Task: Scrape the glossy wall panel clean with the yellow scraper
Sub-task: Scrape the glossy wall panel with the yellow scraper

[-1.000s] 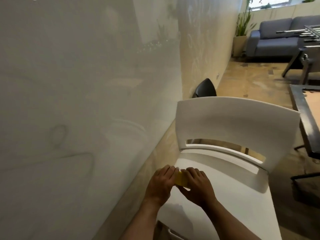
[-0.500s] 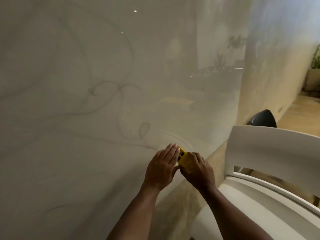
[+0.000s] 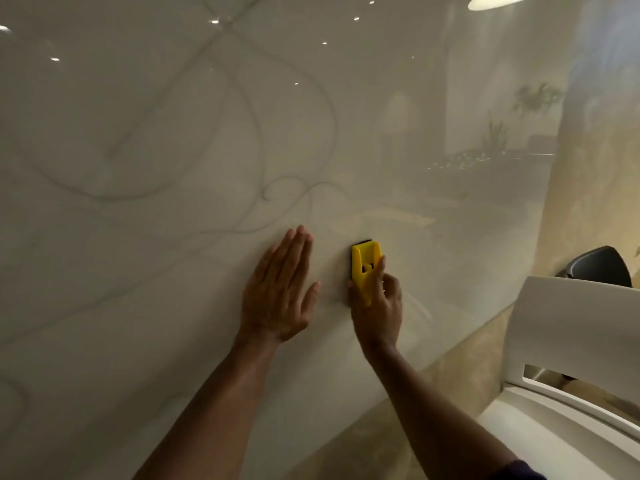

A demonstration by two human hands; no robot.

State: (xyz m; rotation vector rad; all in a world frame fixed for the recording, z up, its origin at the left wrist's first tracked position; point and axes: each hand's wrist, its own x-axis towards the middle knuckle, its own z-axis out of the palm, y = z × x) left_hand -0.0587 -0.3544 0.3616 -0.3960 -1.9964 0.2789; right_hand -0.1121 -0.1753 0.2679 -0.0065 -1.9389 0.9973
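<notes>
The right hand [image 3: 375, 303] grips the yellow scraper [image 3: 364, 268] by its lower body, fingers wrapped round it and thumb along the left edge, with the dark blade end up and set against the glossy wall panel [image 3: 156, 150], low on the panel and just right of the other hand. That hold likely puts the palm behind the tool so it can be pushed upward into the marks. The left hand [image 3: 277, 289] is empty, opened wide and laid flat on the panel just beside the scraper, not touching it; probably a brace for balance while leaning in, or to steady the surface. Faint grey looping scribble marks [image 3: 242, 140] spread over the panel above and to the left of both hands, so most of the cleaning appears not yet done. The panel reflects ceiling lights and a plant, which makes thin marks hard to pick out. A white chair [image 3: 571, 323] stands close at lower right near the right forearm, with a black chair back [image 3: 602, 268] behind it against the wall; both could crowd strokes toward the right. Nothing blocks the area directly above the blade.
</notes>
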